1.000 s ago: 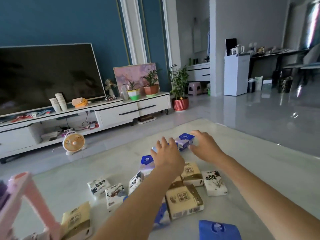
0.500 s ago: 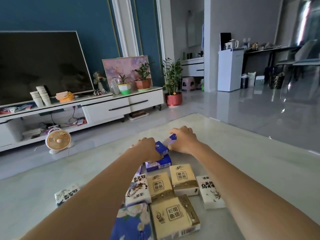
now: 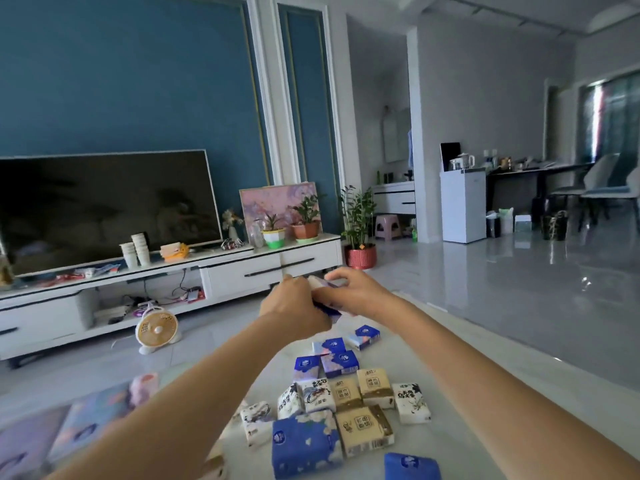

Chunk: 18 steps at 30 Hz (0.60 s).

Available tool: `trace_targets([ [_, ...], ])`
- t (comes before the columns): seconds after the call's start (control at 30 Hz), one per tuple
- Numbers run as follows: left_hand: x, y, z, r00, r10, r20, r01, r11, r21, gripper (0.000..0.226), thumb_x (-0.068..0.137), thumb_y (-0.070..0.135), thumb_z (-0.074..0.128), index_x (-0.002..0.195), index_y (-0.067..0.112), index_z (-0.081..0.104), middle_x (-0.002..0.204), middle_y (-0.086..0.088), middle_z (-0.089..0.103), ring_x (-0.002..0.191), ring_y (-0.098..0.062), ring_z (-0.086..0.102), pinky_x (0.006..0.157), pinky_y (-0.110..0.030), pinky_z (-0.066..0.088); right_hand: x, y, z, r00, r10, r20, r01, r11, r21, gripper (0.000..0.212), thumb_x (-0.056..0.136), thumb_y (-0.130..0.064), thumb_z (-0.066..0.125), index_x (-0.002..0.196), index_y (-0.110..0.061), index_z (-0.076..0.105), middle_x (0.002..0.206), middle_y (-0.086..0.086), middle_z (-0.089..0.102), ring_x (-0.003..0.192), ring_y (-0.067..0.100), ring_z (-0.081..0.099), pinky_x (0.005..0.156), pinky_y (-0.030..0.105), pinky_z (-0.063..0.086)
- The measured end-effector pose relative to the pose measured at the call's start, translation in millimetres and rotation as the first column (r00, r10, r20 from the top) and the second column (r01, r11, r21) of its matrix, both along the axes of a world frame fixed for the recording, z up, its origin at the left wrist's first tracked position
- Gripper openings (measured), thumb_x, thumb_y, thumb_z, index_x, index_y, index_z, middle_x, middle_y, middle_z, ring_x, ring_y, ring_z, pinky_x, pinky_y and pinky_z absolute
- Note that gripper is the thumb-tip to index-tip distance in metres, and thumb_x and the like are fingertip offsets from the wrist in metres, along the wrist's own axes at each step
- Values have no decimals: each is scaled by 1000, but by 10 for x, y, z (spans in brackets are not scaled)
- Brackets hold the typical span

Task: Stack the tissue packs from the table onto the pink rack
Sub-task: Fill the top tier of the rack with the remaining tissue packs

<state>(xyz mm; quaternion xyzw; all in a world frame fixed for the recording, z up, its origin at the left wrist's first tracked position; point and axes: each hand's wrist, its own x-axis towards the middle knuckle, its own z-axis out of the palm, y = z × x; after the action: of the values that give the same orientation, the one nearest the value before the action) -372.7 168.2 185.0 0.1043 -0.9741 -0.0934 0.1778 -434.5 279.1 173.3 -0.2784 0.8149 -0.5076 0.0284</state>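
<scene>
Head cam, only view: both my hands are up above the table (image 3: 478, 403), meeting in mid-air w/ tissue packs pinched between them. My left hand (image 3: 294, 306) is curled shut round the near side of a small blue-and-white pack (image 3: 329, 308) — blue edge pokes out under my knuckles. My right hand (image 3: 356, 292) clamps from the far side, fingers over the top of a pale pack (image 3: 320, 282) w/ a bit of purple; whether that's a 2nd pack or the same one I can't tell, hands cover most of it. Both are lifted clear of the table, well above the rest. Below, on the pale tabletop btwn my forearms, the loose packs lie in a cluster: small blue packs (image 3: 341, 363) furthest from me, then tan packs (image 3: 372, 384) and white ink-print packs (image 3: 317, 396) packed side by side, one white pack (image 3: 410, 403) just to the right. Nearest me a big blue floral pack (image 3: 304, 448) sits touching a big tan pack (image 3: 363, 431), and another blue pack (image 3: 412, 465) is cut off at the bottom edge. Bottom left is blurred — pinkish-purple shapes (image 3: 86, 427), can't say if that's the rack. Beyond the table: TV (image 3: 104, 209) on a white stand (image 3: 242, 268), small fan (image 3: 157, 329) on the floor.
</scene>
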Motion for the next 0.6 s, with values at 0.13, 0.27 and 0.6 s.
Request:
trace_targets([
  [0.13, 899, -288, 448, 999, 31, 28, -30, 999, -41, 45, 68, 45, 74, 96, 12, 61, 93, -3, 58, 79, -18, 55, 66, -29, 48, 734, -230, 431, 977, 191, 91, -193, 981, 12, 29, 80, -43, 66, 85, -15, 57, 59, -2, 46, 57, 13, 40, 55, 26, 31],
  [0.27, 1814, -893, 589, 989, 119, 90, -125, 991, 56, 47, 68, 44, 76, 102, 16, 58, 94, 1, 59, 78, -10, 51, 68, -23, 45, 1499, -702, 545, 977, 213, 24, -213, 977, 26, 37, 79, -45, 67, 96, -13, 58, 76, -1, 54, 71, 14, 48, 62, 28, 40],
  [0.6, 3216, -1704, -150, 882, 390, -265, -276, 883, 381, 39, 69, 35, 74, 97, 25, 50, 101, 4, 52, 78, -7, 49, 69, -22, 43, 2755, -1468, -45, 854, 36, -518, 111, 962, 250, 42, 77, -57, 57, 93, -19, 52, 96, 0, 58, 87, 19, 53, 67, 30, 42],
])
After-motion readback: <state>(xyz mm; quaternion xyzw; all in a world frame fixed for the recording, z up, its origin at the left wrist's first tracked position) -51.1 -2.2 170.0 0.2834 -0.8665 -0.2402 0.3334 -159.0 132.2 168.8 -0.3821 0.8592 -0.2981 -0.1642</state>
